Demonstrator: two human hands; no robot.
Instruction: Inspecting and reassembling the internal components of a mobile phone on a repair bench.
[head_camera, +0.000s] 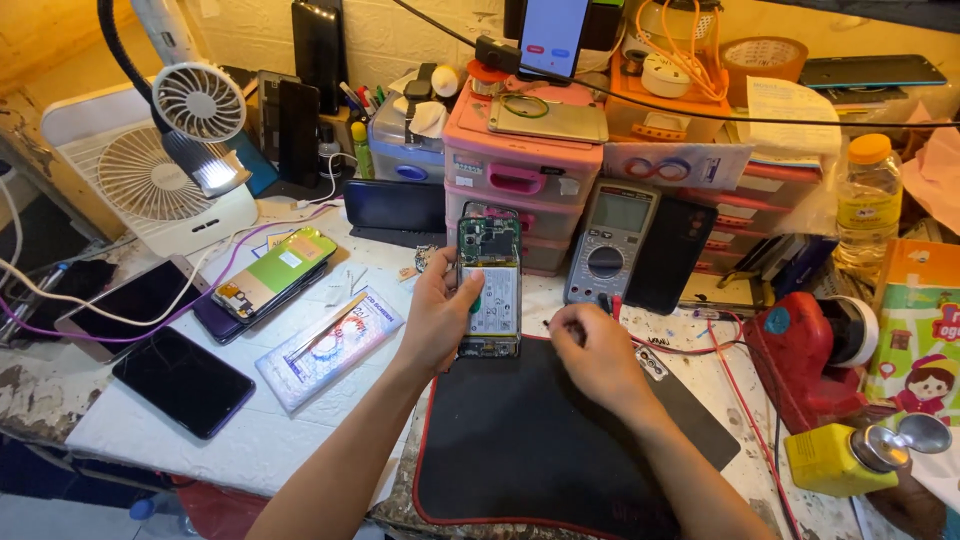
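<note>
An opened phone (490, 283) is clamped upright in the left hand (437, 318) fingers. The right hand (592, 352) fingers are pinched together just beside it, over the mat (520, 440); whether anything's held can't be told.

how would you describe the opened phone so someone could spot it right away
Start at the black work mat at the front of the cluttered bench; the left hand holds the opened phone upright at the mat's far edge, in front of the pink drawer unit. Unlike the dark-screened phones lying flat to the left, its back is off, showing a white battery and circuit boards.
</note>
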